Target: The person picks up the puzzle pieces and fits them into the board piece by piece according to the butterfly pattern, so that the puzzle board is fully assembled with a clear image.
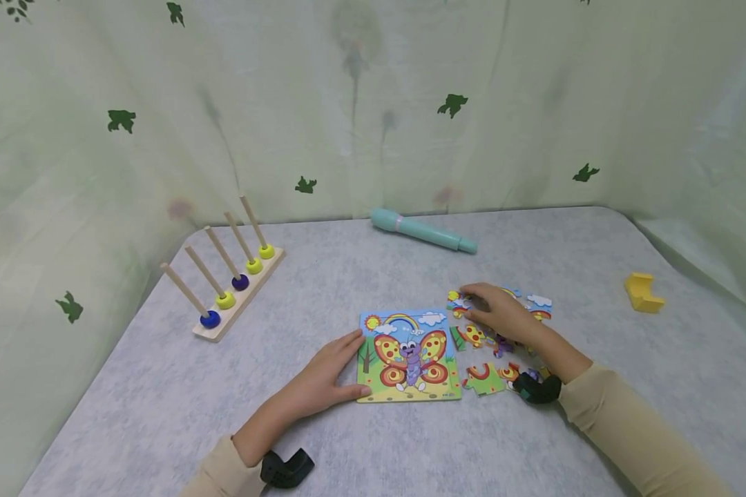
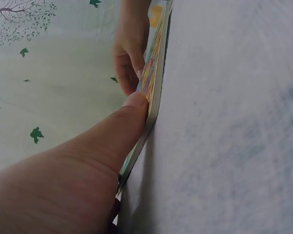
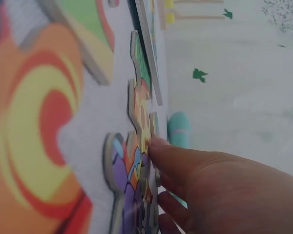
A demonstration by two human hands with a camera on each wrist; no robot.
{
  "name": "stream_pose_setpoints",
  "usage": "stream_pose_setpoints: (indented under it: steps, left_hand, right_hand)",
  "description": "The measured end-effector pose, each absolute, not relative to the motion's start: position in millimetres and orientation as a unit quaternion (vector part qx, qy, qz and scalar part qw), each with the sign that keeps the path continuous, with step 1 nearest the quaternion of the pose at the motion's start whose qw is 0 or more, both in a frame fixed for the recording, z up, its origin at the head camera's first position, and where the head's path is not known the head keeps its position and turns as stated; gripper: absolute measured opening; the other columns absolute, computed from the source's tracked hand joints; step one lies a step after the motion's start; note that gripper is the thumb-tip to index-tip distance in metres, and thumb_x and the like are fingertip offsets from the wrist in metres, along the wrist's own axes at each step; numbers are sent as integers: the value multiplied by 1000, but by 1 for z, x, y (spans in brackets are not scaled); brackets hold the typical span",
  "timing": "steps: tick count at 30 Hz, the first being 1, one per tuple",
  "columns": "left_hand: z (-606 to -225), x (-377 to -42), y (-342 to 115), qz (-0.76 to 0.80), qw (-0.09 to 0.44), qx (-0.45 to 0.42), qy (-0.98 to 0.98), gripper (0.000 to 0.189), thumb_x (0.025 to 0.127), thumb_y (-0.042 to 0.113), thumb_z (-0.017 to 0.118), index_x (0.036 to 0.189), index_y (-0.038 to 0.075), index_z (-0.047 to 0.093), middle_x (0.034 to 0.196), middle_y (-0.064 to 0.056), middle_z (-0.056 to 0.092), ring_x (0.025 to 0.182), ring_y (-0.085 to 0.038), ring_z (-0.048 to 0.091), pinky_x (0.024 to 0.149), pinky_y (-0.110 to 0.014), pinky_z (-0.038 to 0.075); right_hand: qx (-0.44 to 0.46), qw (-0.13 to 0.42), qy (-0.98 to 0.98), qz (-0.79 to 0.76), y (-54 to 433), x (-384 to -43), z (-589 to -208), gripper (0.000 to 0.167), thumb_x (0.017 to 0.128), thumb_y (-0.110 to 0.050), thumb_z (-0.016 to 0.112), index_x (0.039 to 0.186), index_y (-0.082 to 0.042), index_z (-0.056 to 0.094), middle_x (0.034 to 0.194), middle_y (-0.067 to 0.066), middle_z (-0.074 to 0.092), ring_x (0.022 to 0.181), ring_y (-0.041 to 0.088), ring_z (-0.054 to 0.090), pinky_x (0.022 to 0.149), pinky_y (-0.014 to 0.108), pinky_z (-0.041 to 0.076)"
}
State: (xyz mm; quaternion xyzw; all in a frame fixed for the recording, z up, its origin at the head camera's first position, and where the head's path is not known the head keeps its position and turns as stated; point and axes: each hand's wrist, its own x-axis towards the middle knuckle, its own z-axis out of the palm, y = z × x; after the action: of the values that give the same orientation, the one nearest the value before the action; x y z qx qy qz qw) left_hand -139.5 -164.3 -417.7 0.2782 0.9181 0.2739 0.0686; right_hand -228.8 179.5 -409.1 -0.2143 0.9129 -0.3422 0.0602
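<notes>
The left hand [image 1: 324,376] lies spread against the left edge of the butterfly board [image 1: 412,355] while the right hand [image 1: 505,316], pinching or not I cannot tell, curves over puzzle pieces [image 1: 485,379] just right, where brushing fingertips could scatter neighbours.

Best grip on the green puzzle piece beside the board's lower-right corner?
Probably pinch the green piece by its near and far edges, from above: it lies flat and thin, with the butterfly board close on its left and an orange piece close on its right.
</notes>
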Motion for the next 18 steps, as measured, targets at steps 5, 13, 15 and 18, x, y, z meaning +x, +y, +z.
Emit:
stream_pose_setpoints:
  steps: [5, 13, 15, 18]
  left_hand:
    - [-416, -139, -164, 275, 73, 276, 918, 85, 79, 50, 62, 142, 5, 26, 147, -6, 19, 132, -26, 18, 102, -46, 20]
    - [-416, -138, -164, 275, 73, 280, 917, 85, 79, 52, 60, 142, 6, 26, 147, -6, 19, 131, -26, 18, 102, -46, 20]
    - [-416, -138, -164, 272, 72, 279, 918, 85, 79, 52, 60, 142, 6, 26, 147, -5, 19, 132, -26, 18, 102, -46, 20]
    - [-416, -139, -165, 267, 69, 278, 920, 85, 79, 52, 60, 142, 6, 26, 147, -5, 20, 131, -26, 19, 102, -46, 20]
  right_hand:
    - [-210, 45, 926, -311, 177, -227, -406, 44, 88, -18, 59, 128, -2, 48, 124, 16, 46, 116, 32, 41, 93, 48, 34]
    - [-230, 4, 912, -341, 168, -216, -388, 46, 87, -17, 61, 128, -2, 48, 120, 14, 46, 107, 28, 48, 85, 45, 42]
    - [-247, -11, 903, -352, 160, -209, -379, 45, 86, -17, 62, 127, -3, 49, 120, 12, 46, 107, 26, 48, 84, 44, 43]
    - [-284, -26, 887, -363, 144, -198, -366, 44, 86, -16, 62, 126, -3, 50, 119, 10, 47, 107, 24, 48, 84, 42, 44]
